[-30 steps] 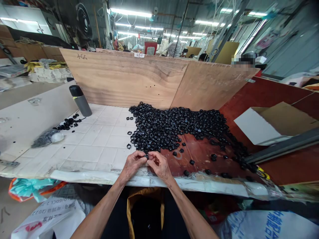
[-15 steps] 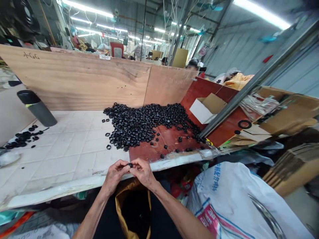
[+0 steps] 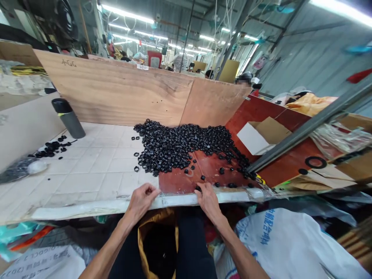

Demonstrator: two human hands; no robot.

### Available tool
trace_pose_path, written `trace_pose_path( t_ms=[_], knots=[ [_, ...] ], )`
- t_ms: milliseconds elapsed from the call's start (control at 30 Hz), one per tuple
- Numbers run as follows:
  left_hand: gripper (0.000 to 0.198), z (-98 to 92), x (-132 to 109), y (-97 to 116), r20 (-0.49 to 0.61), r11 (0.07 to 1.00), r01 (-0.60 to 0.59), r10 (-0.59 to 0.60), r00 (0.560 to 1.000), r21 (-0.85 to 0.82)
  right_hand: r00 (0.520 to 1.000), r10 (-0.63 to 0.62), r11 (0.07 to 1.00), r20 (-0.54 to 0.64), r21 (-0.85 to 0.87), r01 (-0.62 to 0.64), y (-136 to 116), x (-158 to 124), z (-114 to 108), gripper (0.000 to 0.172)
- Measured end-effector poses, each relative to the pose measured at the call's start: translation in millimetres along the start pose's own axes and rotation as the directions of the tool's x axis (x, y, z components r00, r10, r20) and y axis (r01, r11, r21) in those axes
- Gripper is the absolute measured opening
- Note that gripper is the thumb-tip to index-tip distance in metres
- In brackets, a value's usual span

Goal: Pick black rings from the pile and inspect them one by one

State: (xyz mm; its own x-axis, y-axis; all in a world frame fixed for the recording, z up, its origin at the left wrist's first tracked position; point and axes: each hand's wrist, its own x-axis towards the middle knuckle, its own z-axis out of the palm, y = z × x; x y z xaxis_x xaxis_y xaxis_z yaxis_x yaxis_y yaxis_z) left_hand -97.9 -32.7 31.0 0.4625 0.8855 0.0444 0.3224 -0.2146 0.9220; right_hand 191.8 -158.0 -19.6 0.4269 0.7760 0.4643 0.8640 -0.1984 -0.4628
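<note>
My left hand point(image 3: 143, 200) is at the table's front edge, its fingers curled together. Whether a small piece is inside them is hidden. Farther right, my right hand point(image 3: 208, 198) rests over the front edge of the red board, thumb and fingertips closing on a small black ring point(image 3: 198, 188). A large pile of black rings point(image 3: 171, 145) spreads beyond both hands, with several loose ones scattered on the red board point(image 3: 174, 185). Below, between my legs, a yellow-brown bag point(image 3: 141, 236) stands with its mouth open and a dark inside.
A grey bottle with a black lid point(image 3: 71, 120) stands at the left, near a small heap of black pieces point(image 3: 52, 149). Wooden panels point(image 3: 128, 93) wall the back. An open carton point(image 3: 255, 137) and a metal post point(image 3: 290, 139) are right; a white sack point(image 3: 279, 240) lies below.
My hands have parted from the black piece they held together. The right one has moved right to the red board; the left has shifted little. The view has turned left.
</note>
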Motion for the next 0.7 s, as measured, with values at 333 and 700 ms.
trace_pose_path(
  t_ms=[333, 700],
  knots=[
    [0.007, 36.0, 75, -18, -0.110, 0.885, -0.114, 0.181, 0.977, 0.451, 0.977, -0.178, 0.952, 0.115, 0.271, 0.142, -61, 47, 78, 0.020],
    [0.009, 21.6, 50, -36, -0.164, 0.861, -0.210, 0.316, 0.934, 0.464, 0.964, -0.218, 0.888, 0.155, 0.440, 0.130, -77, 51, 75, 0.014]
  ],
)
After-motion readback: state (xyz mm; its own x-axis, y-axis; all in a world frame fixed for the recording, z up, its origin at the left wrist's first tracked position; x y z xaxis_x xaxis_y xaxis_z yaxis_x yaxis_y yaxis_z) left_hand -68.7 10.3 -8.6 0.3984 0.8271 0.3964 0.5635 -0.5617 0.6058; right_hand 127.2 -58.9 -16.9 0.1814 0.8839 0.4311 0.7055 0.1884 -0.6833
